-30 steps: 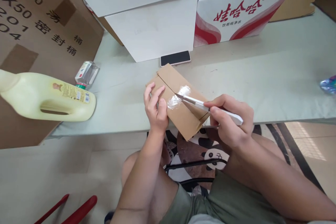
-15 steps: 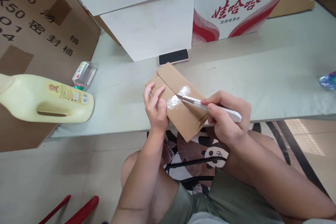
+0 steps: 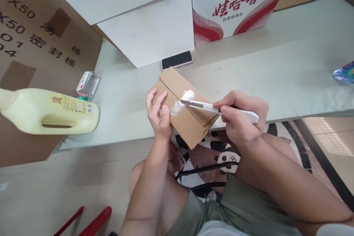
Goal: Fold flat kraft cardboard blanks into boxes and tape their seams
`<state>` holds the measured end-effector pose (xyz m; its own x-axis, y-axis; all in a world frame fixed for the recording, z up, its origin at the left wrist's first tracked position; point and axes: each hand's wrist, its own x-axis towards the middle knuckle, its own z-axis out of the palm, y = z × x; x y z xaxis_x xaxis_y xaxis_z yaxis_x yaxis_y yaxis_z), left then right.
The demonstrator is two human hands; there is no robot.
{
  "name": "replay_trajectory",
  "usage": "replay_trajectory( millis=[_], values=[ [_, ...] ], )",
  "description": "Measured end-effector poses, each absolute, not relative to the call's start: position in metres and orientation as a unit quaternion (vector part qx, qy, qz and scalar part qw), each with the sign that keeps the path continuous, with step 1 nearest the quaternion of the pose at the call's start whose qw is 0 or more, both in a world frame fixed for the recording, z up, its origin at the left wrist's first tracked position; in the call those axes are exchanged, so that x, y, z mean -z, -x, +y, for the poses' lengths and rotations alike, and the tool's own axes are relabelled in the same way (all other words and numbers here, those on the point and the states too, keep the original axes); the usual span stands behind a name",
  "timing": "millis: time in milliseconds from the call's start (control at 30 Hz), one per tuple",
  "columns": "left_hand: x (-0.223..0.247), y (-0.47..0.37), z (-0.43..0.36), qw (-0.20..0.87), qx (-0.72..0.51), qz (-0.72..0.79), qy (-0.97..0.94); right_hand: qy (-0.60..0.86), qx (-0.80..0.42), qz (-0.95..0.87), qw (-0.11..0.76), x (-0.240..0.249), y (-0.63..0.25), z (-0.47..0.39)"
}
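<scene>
A small brown cardboard box [image 3: 190,129] lies tilted at the table's near edge, a seam running along its upper face. Clear shiny tape [image 3: 177,107] crosses that seam near the middle. My left hand [image 3: 159,118] holds the box at its left side, fingers bent over the top face. In my right hand [image 3: 243,116] is a white utility knife [image 3: 207,107], its blade out and pointing left. The blade tip is at the seam, on the tape.
A phone [image 3: 177,60] lies beyond the box, against a white box [image 3: 155,33]. A red-and-white carton [image 3: 229,11] stands behind. At the left are a yellow jug [image 3: 55,112], a small bottle [image 3: 87,84] and a large carton [image 3: 33,59].
The view has shifted slightly. The knife blade now lies flatter across the tape, its tip still at the seam, and the box flap near my right hand sits closer to level.
</scene>
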<state>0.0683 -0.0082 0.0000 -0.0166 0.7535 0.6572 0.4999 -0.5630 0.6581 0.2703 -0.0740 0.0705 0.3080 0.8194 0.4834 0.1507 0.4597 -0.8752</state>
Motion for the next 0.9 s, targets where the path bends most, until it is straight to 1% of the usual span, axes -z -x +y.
replay_trajectory(
  millis=[200,367,533,667,900],
  values=[
    [0.000,-0.068,-0.010,0.107,-0.548,0.461,-0.690,0.476,-0.215,-0.569,0.635,-0.081,-0.269,-0.080],
    [0.002,-0.066,-0.011,0.114,-0.558,0.457,-0.683,0.486,-0.212,-0.592,0.607,-0.081,-0.257,-0.077],
    [0.001,-0.063,-0.011,0.114,-0.549,0.468,-0.683,0.469,-0.229,-0.587,0.619,-0.078,-0.250,-0.072],
    [-0.002,-0.062,-0.012,0.113,-0.543,0.465,-0.690,0.485,-0.239,-0.568,0.621,-0.086,-0.259,-0.077],
    [-0.002,-0.063,-0.011,0.115,-0.530,0.471,-0.696,0.509,-0.194,-0.572,0.613,-0.091,-0.265,-0.085]
  ],
)
